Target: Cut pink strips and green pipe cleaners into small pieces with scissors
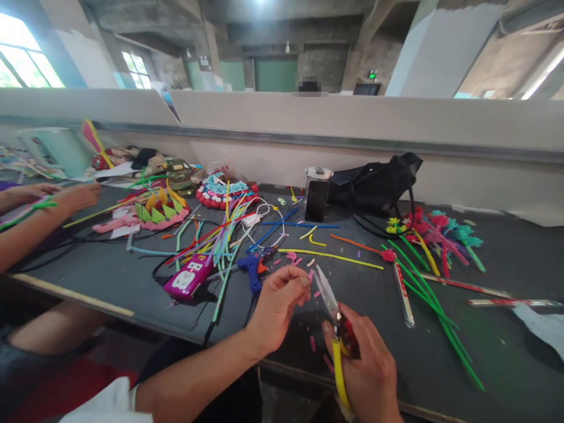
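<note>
My left hand (284,299) is closed in a pinch over the table, with a small pink strip (311,275) showing at its fingertips. My right hand (368,358) grips a pair of scissors (328,294) by the yellow and red handles. Their blades point up and away from me, beside the pink strip, and look nearly closed. Small pink scraps (291,256) lie scattered on the dark table around both hands. Just left of my left hand rests a blue glue gun (253,271) with an orange part.
A purple box (188,277) and a bundle of colored pipe cleaners (224,226) lie left. Green stems (434,308) and colorful fuzzy flowers (440,232) lie right. Behind stand a phone (316,201), a clear cup (319,172) and a black bag (379,182). Another person's hands (81,197) work at far left.
</note>
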Tool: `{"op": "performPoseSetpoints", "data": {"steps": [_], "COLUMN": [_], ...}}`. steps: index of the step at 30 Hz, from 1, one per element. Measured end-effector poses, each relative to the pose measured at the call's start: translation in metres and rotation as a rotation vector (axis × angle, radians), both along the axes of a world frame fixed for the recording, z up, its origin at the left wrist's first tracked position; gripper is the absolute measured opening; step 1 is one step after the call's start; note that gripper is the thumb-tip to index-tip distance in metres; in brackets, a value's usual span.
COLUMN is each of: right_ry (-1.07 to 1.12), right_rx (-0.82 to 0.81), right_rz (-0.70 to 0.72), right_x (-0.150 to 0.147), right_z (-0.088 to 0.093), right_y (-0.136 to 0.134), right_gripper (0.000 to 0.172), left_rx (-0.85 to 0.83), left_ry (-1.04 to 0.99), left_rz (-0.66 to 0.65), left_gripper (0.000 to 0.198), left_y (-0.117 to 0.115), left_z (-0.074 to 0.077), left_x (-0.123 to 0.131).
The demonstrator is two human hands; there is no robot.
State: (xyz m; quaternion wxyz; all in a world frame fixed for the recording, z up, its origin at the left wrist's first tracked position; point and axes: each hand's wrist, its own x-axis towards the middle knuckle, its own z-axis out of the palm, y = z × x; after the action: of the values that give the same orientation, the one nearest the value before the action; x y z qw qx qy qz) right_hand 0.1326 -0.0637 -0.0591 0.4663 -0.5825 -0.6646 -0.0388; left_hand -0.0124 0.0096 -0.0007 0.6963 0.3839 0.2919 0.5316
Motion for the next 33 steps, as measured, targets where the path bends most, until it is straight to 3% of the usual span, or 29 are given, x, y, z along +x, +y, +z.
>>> {"op": "performPoseSetpoints", "data": {"steps": [24,33], "right_ry": [-0.099,-0.096], "right_rx": [0.049,0.068], "right_rz": [0.001,0.015], "right_x": [0.002,0.002], "right_z": [-0.014,-0.012], "right_y": [0.0,-0.003], "right_gripper": [0.03,0.03], "left_rx": [-0.001,-0.01], "left_ry": [-0.138,-0.151], "left_rz": [0.005,-0.008], "left_gripper": [0.011,0.01], "left_y": [-0.014,-0.012], "left_z": [0.007,0.003], "left_x": [0.006,0.007]}}
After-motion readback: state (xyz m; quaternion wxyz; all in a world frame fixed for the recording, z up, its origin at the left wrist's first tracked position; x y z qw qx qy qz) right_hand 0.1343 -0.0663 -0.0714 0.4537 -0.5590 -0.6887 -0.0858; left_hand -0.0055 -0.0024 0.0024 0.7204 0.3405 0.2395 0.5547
